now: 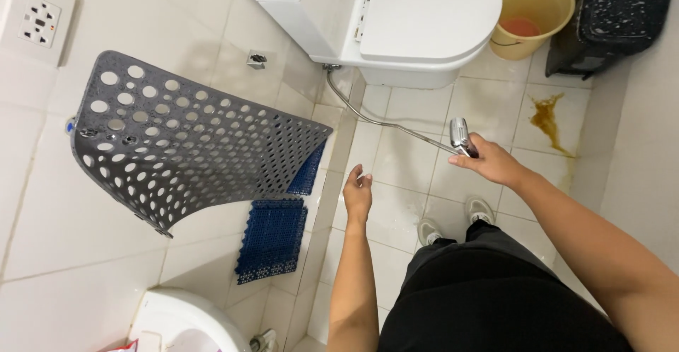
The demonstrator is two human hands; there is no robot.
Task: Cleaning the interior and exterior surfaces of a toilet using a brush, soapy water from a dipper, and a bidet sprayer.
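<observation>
My right hand point(490, 160) grips a chrome spray nozzle point(459, 136) whose metal hose point(382, 120) runs back to the base of the white toilet point(417, 20). My left hand point(357, 195) hangs free above the wet floor tiles, fingers loosely curled, holding nothing. A grey perforated rubber mat point(177, 140) leans against the left wall, just left of my left hand. A yellow-brown stain point(548, 119) lies on the floor tile to the right of the nozzle.
Blue grid floor tiles point(272, 235) lean under the grey mat. A yellow bucket point(534, 13) and a dark bin point(608, 20) stand right of the toilet. A white basin point(184, 324) is at the bottom left, a wall socket point(39, 21) at the top left.
</observation>
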